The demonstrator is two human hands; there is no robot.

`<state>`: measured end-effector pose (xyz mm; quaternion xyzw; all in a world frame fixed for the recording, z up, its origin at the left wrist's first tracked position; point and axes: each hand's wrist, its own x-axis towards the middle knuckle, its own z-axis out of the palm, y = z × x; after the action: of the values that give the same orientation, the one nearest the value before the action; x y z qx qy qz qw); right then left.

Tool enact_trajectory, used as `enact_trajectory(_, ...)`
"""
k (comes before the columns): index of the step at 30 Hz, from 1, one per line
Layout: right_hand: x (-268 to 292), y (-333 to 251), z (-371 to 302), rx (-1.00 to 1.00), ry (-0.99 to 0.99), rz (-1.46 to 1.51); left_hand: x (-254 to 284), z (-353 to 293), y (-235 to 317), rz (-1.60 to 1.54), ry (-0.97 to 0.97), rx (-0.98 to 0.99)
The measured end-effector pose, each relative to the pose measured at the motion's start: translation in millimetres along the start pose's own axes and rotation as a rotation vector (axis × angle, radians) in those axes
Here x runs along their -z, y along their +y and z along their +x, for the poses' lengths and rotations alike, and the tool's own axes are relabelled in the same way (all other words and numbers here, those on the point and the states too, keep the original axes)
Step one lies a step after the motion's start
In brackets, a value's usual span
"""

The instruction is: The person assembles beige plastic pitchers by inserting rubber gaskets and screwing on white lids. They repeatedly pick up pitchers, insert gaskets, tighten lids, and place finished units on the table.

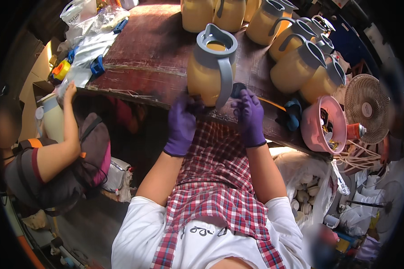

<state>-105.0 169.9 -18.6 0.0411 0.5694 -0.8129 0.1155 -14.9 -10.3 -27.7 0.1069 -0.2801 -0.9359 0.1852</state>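
A jug (207,74) with a cloudy amber body, a grey spouted collar and a grey handle stands upright near the table's front edge. My left hand (182,120), in a purple glove, is at the lower left of its base, fingers loosely bent; whether they touch the jug is unclear. Just right of the handle, my right hand (250,114), also gloved in purple, has its fingers apart and slightly curled. Beyond its fingertips sits a dark rounded piece (239,89). From behind that hand, a thin orange stick (272,104) runs toward a blue bundle (293,114).
Several similar jugs (296,67) crowd the table's (143,54) back and right. A pink bucket (323,123) of small parts and a fan (367,107) stand at right. Plastic bags (92,49) lie at far left. Another person (58,157) works at left, beside a jug.
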Motion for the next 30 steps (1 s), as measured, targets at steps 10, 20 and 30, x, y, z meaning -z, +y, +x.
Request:
enact_trajectory(10, -84, -109, 24, 0.97, -0.473, -0.444, -88, 32, 71, 0.576, -0.56, -0.388)
enact_trajectory(20, -92, -123, 11, 1.18, -0.441, -0.781, -101, 62, 113, 0.987, -0.45, -0.661)
enact_trajectory(30, -93, -109, -2, 1.273, -0.413, -0.833, -113, 127, 145, 1.311, -0.366, -1.229)
